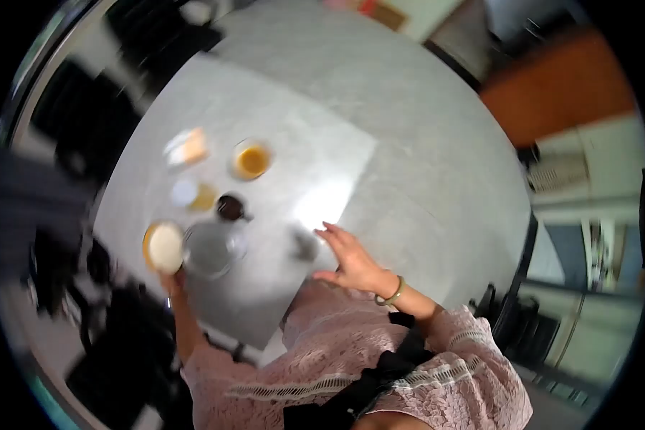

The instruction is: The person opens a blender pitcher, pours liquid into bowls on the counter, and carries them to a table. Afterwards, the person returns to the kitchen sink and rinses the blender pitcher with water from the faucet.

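Note:
At the table's left edge my left hand (170, 282) grips a yellow-rimmed bowl (166, 246) filled with something white; most of its fingers are hidden under and behind the bowl. Just right of that bowl stands a clear glass bowl (209, 251), with nothing visible in it. My right hand (352, 262), a bangle at its wrist, hovers over the near part of the table with fingers apart and nothing in them. A small dark cup or bowl (230, 207) sits beyond the glass bowl, beside a white-lidded container (193, 194) with yellowish contents.
Farther back on the grey table (423, 158) are a glass bowl of orange-yellow contents (251, 162) and a blurred white-and-orange packet (186, 147). Black chairs (86, 122) stand at the left. A brown wooden surface (559, 89) lies beyond the right side.

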Motion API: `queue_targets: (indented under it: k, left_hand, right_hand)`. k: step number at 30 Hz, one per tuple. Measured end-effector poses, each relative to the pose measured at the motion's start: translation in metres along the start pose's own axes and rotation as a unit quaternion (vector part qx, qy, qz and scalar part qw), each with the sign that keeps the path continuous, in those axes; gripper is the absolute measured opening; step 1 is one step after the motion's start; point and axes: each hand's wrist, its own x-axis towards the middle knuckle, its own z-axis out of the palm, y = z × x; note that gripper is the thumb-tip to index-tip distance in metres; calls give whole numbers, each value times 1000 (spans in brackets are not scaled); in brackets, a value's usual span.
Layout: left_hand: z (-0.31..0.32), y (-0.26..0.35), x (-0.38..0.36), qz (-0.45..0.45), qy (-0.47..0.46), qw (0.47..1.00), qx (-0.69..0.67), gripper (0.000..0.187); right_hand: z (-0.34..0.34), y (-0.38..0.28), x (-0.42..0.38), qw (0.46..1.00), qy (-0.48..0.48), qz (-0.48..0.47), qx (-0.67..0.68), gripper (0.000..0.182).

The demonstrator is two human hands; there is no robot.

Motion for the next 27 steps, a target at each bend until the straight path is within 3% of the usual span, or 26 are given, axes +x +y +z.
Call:
queue_targets:
  k: [2,3,4,5,6,7,8,10,12,17,19,23,25,27]
  left_hand:
    - [-13,0,16,-50,94,994,16,40]
    - [-37,-15,28,48,65,967,243,44]
    - [-60,-28,37,142,110,787,590,47]
    - [-80,-40,42,212,196,595,750,51]
    - [-71,-35,-8,339,88,532,771,37]
    - [-44,-21,-53,305,66,521,795,33]
    - [-79,-47,-3,329,76,468,817,50]
    - [-12,-44,1,244,66,628,736,48]
    - [66,-49,-2,208,29,712,670,45]
    - [242,-62,-41,237,-106,719,645,40]
    - [303,-89,-56,241,-152,710,644,38]
    - [407,-154,-120,238,-220,690,647,34]
    - [453,-189,-154,236,-251,681,646,32]
    - [502,-228,-187,231,-288,676,638,30]
  right_hand:
    - [-5,11,-18,999,40,27,1,70]
    - [-13,14,-26,998,51,41,0,69]
    - [-12,19,-36,995,81,57,-6,69]
    - [-7,26,-48,994,83,70,10,68]
    - [5,33,-56,993,81,80,21,67]
    - [7,38,-63,992,94,88,16,64]
    - [-2,37,-65,990,96,100,22,62]
    - [-27,24,-69,983,122,131,38,61]
    - [-31,22,-80,967,121,197,104,56]
    - [-63,51,-109,927,226,256,153,47]
    - [-78,72,-116,889,270,284,240,43]
    - [-121,117,-168,842,375,297,248,35]
    - [-141,147,-204,836,383,323,222,34]
    - [-160,180,-238,799,460,320,218,33]
